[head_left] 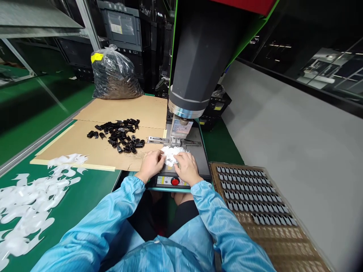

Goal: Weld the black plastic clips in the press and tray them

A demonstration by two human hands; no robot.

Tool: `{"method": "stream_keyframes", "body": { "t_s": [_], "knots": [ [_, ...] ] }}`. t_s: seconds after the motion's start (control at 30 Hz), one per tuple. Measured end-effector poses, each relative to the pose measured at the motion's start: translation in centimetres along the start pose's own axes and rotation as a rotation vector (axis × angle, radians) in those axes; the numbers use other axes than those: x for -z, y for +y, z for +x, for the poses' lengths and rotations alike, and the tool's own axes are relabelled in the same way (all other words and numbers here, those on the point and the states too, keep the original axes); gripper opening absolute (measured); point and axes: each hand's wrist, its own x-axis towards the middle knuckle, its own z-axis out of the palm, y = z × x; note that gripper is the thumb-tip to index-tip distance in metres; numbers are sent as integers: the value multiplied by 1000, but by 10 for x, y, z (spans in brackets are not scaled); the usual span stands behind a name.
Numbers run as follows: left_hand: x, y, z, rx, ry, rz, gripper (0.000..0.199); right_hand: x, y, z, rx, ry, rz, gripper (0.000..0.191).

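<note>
A small heap of thin white plastic pieces (171,154) lies on the dark machine base, between my two hands. My left hand (151,165) is at the heap's left edge, its fingers curled together and its thumb and fingertips against the pieces. From the right, my right hand (187,167) bends over the heap with its thumb and fingers closed on the near pieces. Just behind the heap stands the machine's head block (181,127), above a metal fixture (176,140). Which single pieces the fingers grip is partly hidden.
Black curved clips (121,134) lie on cardboard (76,138) to the left. More white pieces (31,200) spread over the green table. A red button (175,181) sits on the machine front. At right is a tray (255,223) of grey parts. A filled plastic bag (116,75) stands behind.
</note>
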Motion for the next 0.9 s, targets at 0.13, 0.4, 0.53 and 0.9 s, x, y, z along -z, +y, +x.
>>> {"method": "stream_keyframes", "body": {
  "t_s": [0.13, 0.4, 0.53, 0.9],
  "knots": [
    [0, -4, -3, -17, 19, 32, 27, -3, 3, 2, -20, 4, -31, 37],
    [4, -2, -17, -210, 39, 81, 37, -5, 2, 4, -47, 3, -44, 34],
    [7, -2, -21, -226, 23, 90, 37, -7, -3, 8, -74, 22, -51, 27],
    [6, -4, -23, -247, -43, 119, 34, -15, -12, 16, -131, 37, -101, 15]
  ]
}}
